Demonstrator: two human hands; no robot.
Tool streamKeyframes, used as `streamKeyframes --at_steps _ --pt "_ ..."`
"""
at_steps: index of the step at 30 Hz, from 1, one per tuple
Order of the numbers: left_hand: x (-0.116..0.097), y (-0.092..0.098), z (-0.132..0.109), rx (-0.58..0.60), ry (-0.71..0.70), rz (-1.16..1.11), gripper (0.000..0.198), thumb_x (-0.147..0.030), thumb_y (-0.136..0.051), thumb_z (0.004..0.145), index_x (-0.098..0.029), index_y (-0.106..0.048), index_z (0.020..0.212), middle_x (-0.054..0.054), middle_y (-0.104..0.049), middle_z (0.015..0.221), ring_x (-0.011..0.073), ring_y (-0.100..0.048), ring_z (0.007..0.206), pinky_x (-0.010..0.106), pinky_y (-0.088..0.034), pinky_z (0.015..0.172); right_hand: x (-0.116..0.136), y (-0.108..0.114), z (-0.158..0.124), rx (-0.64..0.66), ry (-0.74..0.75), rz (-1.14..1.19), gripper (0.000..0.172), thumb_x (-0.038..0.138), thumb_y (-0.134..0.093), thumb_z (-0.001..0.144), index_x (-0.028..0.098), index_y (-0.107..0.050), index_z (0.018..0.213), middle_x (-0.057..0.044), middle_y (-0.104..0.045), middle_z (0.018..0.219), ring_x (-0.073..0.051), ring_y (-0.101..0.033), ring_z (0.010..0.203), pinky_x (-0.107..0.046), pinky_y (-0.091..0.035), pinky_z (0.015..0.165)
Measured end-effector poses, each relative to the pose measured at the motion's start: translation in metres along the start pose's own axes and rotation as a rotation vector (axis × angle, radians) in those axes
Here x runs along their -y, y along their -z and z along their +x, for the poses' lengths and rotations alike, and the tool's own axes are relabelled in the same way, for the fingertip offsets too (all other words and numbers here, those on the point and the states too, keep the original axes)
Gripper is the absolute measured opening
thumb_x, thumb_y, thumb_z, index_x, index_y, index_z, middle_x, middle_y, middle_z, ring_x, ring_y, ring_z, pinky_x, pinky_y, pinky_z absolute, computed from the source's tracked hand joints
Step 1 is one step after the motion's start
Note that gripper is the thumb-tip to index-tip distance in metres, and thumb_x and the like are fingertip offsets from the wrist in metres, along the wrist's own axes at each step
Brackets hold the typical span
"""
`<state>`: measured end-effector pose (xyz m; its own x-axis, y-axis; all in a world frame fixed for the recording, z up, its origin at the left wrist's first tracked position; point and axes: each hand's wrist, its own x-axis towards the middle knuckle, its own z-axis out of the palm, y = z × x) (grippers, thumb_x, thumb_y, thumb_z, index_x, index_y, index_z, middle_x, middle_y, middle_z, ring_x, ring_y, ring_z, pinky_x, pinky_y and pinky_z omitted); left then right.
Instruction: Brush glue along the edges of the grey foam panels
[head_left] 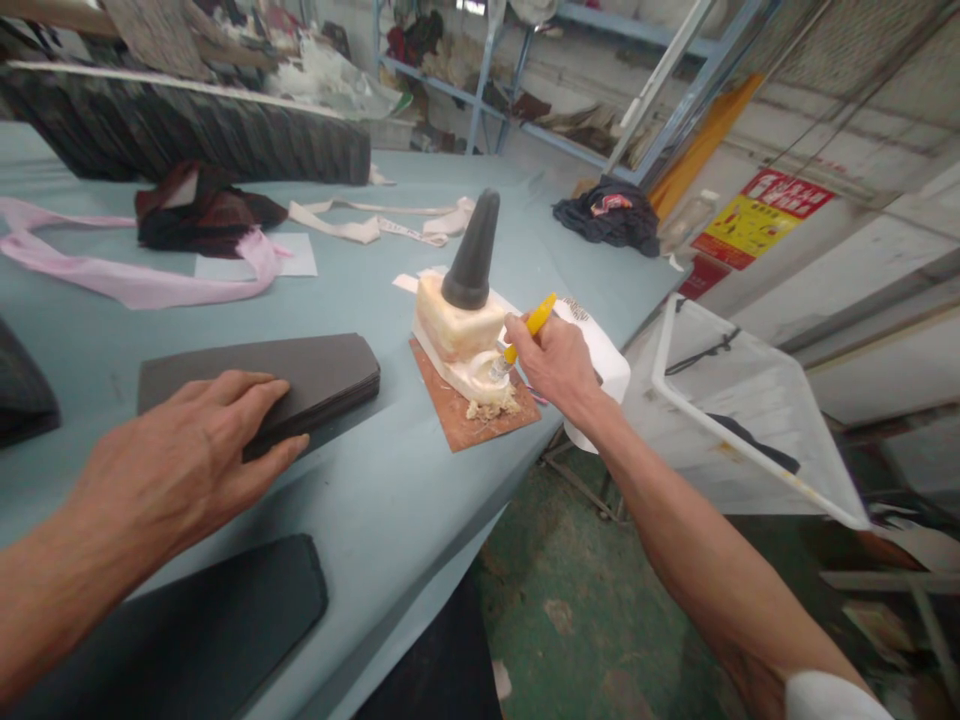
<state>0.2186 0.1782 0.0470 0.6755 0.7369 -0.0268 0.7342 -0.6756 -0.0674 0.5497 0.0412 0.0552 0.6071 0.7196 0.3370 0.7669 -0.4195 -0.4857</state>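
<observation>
My left hand (pixel 176 460) lies flat, fingers stretched, on the near end of a stack of dark grey cut pieces (pixel 300 375) on the pale blue table (pixel 375 500). My right hand (pixel 551 360) is closed round a yellow-handled brush (pixel 529 330). The brush tip dips into a cream-coloured glue pot (pixel 457 330) crusted with dried glue. The pot stands on a brown board (pixel 472 415) near the table's right edge. A dark grey cone (pixel 472 250) sits on top of the pot.
A second dark piece (pixel 225 620) lies at the near edge. Pink fabric strip (pixel 135 285), dark red cloth (pixel 195 210), white paper and cream straps (pixel 375 225) lie further back. A dark bundle (pixel 611 215) sits at the far corner. A white mesh bin (pixel 750 410) stands right of the table.
</observation>
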Motion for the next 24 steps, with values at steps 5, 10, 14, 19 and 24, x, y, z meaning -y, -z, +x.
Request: streamKeyframes --at_steps 5,10,14,19,24 --pt "0.003 -0.003 -0.002 -0.024 -0.036 0.018 0.083 -0.062 -0.026 0.089 -0.012 -0.064 0.143 0.016 -0.066 0.146 0.0383 -0.067 0.126 0.054 -0.056 0.113 -0.003 -0.005 0.001 0.008 -0.001 -0.043 0.049 0.054 -0.052 0.101 0.024 -0.055 0.063 -0.002 -0.053 0.056 -0.017 -0.05 0.057 -0.032 -0.029 0.062" --pt "0.006 -0.006 -0.003 -0.037 -0.056 0.022 0.079 -0.062 -0.029 0.092 -0.012 -0.064 0.142 0.018 -0.065 0.147 0.0391 -0.068 0.123 0.055 -0.057 0.11 -0.014 -0.016 0.003 -0.04 0.04 0.048 0.05 0.057 -0.053 0.099 0.026 -0.05 0.061 -0.002 -0.051 0.056 -0.018 -0.048 0.058 -0.032 -0.026 0.062" --pt "0.004 -0.004 -0.003 -0.042 -0.053 0.014 0.078 -0.061 -0.03 0.091 -0.011 -0.065 0.14 0.018 -0.065 0.147 0.0398 -0.068 0.123 0.057 -0.057 0.11 -0.016 -0.02 0.003 -0.048 0.042 0.061 0.05 0.057 -0.057 0.098 0.026 -0.052 0.059 -0.001 -0.05 0.055 -0.017 -0.045 0.056 -0.032 -0.025 0.061" --pt "0.0 0.0 -0.003 -0.008 -0.033 0.009 0.08 -0.061 -0.031 0.091 -0.01 -0.063 0.143 0.018 -0.063 0.149 0.0409 -0.065 0.129 0.058 -0.056 0.112 -0.012 -0.01 0.004 -0.067 0.009 0.066 0.051 0.055 -0.056 0.1 0.023 -0.062 0.061 0.0 -0.052 0.053 -0.017 -0.051 0.056 -0.032 -0.029 0.06" --pt "0.001 0.0 -0.004 -0.004 -0.036 0.027 0.076 -0.06 -0.032 0.094 -0.011 -0.062 0.143 0.017 -0.062 0.149 0.04 -0.066 0.128 0.056 -0.057 0.111 -0.015 0.005 0.006 -0.061 -0.011 0.228 0.048 0.052 -0.054 0.102 0.019 -0.074 0.074 0.001 -0.055 0.052 -0.015 -0.054 0.052 -0.03 -0.035 0.057"
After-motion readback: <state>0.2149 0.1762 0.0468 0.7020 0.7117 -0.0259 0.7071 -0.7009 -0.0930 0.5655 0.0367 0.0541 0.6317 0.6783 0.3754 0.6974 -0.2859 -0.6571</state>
